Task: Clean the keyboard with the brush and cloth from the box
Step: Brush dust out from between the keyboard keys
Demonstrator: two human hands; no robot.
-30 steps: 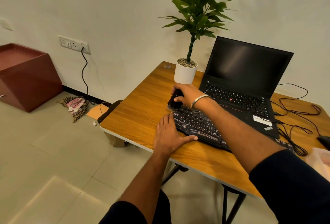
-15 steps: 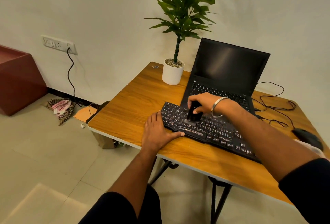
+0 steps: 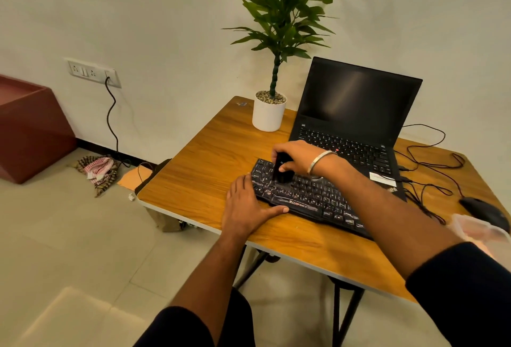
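Observation:
A black keyboard [image 3: 312,197] lies on the wooden table [image 3: 204,169] in front of an open laptop. My right hand [image 3: 297,154] is closed around a small black brush [image 3: 281,171], whose lower end rests on the keys near the keyboard's left end. Flat on the table lies my left hand [image 3: 244,208], pressed against the keyboard's left front corner, thumb along its front edge. A clear plastic box [image 3: 478,229] shows at the right edge, partly cut off. No cloth can be made out in it.
The black laptop [image 3: 356,114] stands open behind the keyboard. A potted plant in a white pot [image 3: 268,114] sits at the back left. A black mouse [image 3: 484,212] and loose cables [image 3: 431,164] lie at the right. Below the table's left edge is tiled floor.
My right hand has swept the brush from the keyboard's top left corner toward the middle and back to the left part. The left hand has stayed at the keyboard's corner.

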